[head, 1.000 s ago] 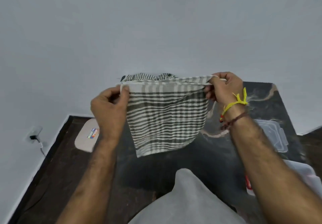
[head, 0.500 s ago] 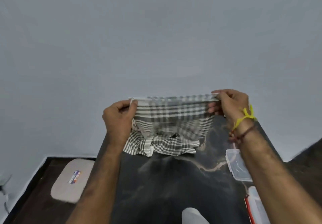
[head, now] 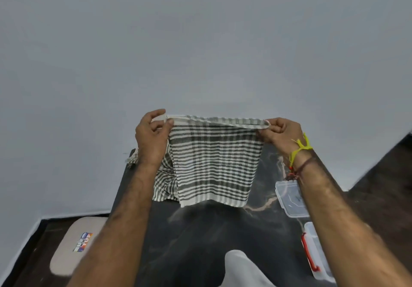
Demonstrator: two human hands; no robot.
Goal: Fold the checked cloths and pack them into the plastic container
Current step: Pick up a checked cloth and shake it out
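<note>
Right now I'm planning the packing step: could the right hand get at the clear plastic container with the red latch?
Probably not yet. The right hand pinches a top corner of the held grey-and-white checked cloth. The clear plastic container with the red latch lies on the dark table beside the right forearm, unobstructed once the cloth is released.

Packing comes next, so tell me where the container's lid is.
In the head view, the clear lid lies on the dark table's right side, beside the right forearm, just beyond the plastic container.

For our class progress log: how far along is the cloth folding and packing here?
Early stage. Both hands, left hand and right hand, hold a grey-and-white checked cloth up by its top corners. More checked cloth lies loose behind. The clear plastic container and lid await packing.
</note>
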